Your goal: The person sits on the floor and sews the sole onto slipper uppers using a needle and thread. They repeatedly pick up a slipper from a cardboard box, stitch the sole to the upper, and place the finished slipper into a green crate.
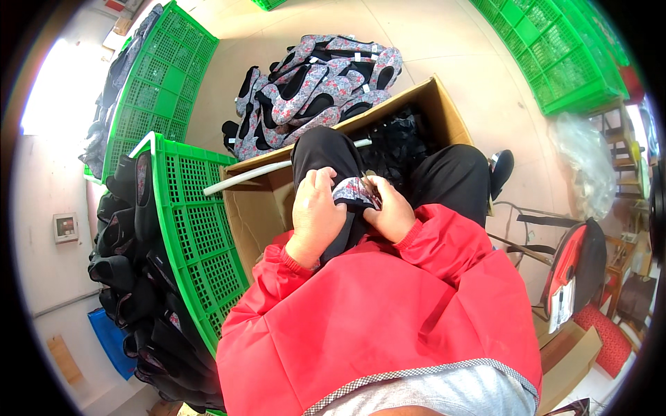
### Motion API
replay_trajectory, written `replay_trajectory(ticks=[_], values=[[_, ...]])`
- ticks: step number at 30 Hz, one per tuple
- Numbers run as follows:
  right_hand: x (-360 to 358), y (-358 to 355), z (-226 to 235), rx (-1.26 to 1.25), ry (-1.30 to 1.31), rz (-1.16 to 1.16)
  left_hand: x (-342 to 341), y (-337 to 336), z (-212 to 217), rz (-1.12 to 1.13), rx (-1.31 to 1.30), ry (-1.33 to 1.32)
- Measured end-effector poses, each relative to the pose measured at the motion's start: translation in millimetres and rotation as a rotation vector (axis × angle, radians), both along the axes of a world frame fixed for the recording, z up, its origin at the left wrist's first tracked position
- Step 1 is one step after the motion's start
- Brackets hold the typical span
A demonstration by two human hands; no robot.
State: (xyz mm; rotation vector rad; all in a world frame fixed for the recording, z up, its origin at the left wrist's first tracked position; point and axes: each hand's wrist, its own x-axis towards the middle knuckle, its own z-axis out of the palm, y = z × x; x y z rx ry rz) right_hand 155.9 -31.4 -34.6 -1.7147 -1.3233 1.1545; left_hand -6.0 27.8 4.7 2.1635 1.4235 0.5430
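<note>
Above my lap, both hands are closed on a floral fabric piece with black edging (352, 191), grey-white with red flowers. My left hand (316, 213) pinches its left side, and my right hand (390, 211) grips its right side. Something small and dark shows by the right fingertips, too small to name. Between my knees stands an open cardboard box (257, 225) with a heap of black pieces (395, 149) inside. A white tube (246, 177) lies across the box's left edge.
Beyond the box, a pile of floral and black fabric pieces (312, 90) lies on the tiled floor. At my left stands a green plastic crate (198, 229) beside many dark fabric items (132, 277). More green crates (156, 83) stand farther off. Clear plastic sheeting (586, 166) hangs at right.
</note>
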Motion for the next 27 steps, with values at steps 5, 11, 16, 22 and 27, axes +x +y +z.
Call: replay_trajectory(ticks=[5, 11, 16, 22, 27], values=[[-2.2, 0.8, -4.5, 0.035, -0.113, 0.027, -6.9, 2.8, -6.9, -0.036, -0.039, -0.033], [-6.2, 2.5, -18.4, 0.087, -0.164, -0.023, -6.1, 4.7, 7.3, -0.135, 0.012, -0.03], [-6.7, 13.2, -17.9, 0.067, -0.246, -0.021, 5.6, 3.9, -14.7, -0.129, 0.184, 0.193], [-3.8, 25.6, -51.4, 0.159, -0.262, -0.099, 17.2, 3.6, -36.6, -0.181, 0.406, 0.296], [9.9, 23.0, -41.7, 0.264, 0.011, -0.042, 11.9, 1.5, -24.3, -0.208, 0.351, 0.129]])
